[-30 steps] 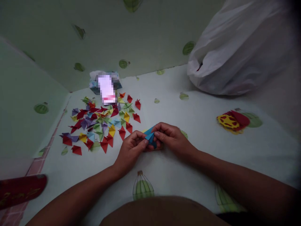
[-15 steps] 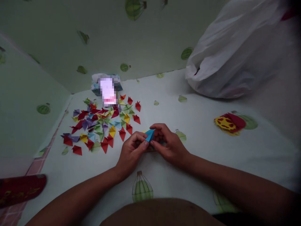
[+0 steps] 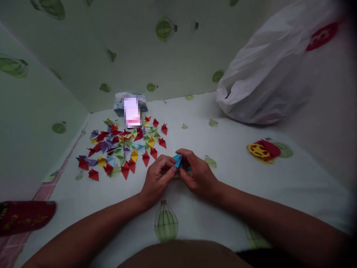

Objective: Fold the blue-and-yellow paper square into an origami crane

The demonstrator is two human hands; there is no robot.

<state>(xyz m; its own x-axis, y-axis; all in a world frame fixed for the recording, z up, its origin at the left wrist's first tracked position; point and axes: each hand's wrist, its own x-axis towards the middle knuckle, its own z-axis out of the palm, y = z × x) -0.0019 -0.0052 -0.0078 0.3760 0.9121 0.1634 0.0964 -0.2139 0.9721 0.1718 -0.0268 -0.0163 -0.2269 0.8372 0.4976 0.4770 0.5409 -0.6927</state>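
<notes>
A small piece of folded blue paper is pinched between my two hands near the middle of the view. My left hand grips its left side with thumb and fingers. My right hand is closed on its right side, the index finger curled over the top. Under the hands, partly hidden, lies something yellowish and flat that I cannot make out. To the left, many folded paper cranes in red, yellow, green, purple and blue are spread over the white surface.
A lit phone leans against a tissue box at the back. A large white plastic bag stands at the back right. Red and yellow paper cut-outs lie at right. A dark red object with gold markings is at lower left.
My view has shifted slightly, so the background sits lower in the picture. Both hands still hold the blue paper; the right fingers now cover more of it.
</notes>
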